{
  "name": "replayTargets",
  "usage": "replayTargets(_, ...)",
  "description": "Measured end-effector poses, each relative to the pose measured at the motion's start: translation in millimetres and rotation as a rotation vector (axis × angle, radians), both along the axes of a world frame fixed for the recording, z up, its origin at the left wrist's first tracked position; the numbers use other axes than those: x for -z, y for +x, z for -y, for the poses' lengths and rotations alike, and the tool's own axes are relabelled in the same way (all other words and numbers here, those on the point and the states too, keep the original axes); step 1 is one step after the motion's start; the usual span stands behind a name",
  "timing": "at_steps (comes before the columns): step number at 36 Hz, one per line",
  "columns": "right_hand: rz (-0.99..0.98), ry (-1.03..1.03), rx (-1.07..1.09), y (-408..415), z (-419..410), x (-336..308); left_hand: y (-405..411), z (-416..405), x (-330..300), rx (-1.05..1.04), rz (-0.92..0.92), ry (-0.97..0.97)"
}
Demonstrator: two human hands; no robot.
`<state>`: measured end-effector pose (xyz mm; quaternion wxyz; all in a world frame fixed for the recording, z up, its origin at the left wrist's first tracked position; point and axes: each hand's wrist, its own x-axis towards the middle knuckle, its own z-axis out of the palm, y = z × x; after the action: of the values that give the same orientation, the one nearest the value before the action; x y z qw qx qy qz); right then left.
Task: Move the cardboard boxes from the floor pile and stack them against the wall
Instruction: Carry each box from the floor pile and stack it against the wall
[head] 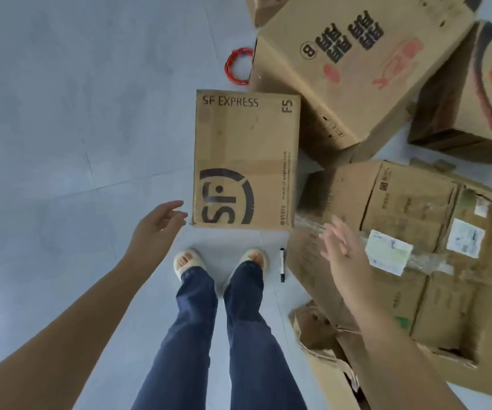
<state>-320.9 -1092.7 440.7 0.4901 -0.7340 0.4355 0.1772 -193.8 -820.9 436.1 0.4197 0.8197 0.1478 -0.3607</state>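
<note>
From the head camera, looking straight down, the SF box (246,161) lies flat on the pale floor (61,143) just ahead of the person's feet, its printed face up, with "SF EXPRESS" along the far edge and the round logo at the near end. The left hand (157,223) reaches toward the box's near left corner, fingers loosely extended and holding nothing; the fingertips are just beside the corner, and contact cannot be made out. The right hand (342,250) hovers to the right of the box over the labelled box (401,250), fingers spread and relaxed, gripping nothing, a little blurred. The labelled box lies tilted at the right with white stickers and clear tape on it. Beyond it, a big box (357,69) with dark and red print leans next to the SF box's far right corner, and a dark-printed box (475,93) sits at the right edge. Torn cardboard (327,365) lies at the lower right. A black marker (282,265) lies on the floor beside the right foot, and a red coil (236,66) lies by the big box.
</note>
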Motion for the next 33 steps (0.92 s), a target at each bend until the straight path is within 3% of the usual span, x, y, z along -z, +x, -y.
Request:
replayTargets(4, -0.099, 0.009, 0.029, 17, 4, 100, 2, 6, 93, -0.123, -0.062, 0.019)
replayTargets(9, -0.183, 0.078, 0.247, 27, 3, 218, -1, 4, 199, -0.302, -0.187, 0.015)
replayTargets(15, -0.051, 0.181, 0.322, 30, -6, 276, -16, 7, 270, -0.324, -0.224, -0.152)
replayTargets(23, 0.043, 0.242, 0.327, 30, -22, 246, -7, 7, 256, -0.453, -0.163, -0.197)
replayTargets(33, 0.114, 0.234, 0.223, 77, -38, 103, -2, -29, 110, -0.608, -0.093, -0.292)
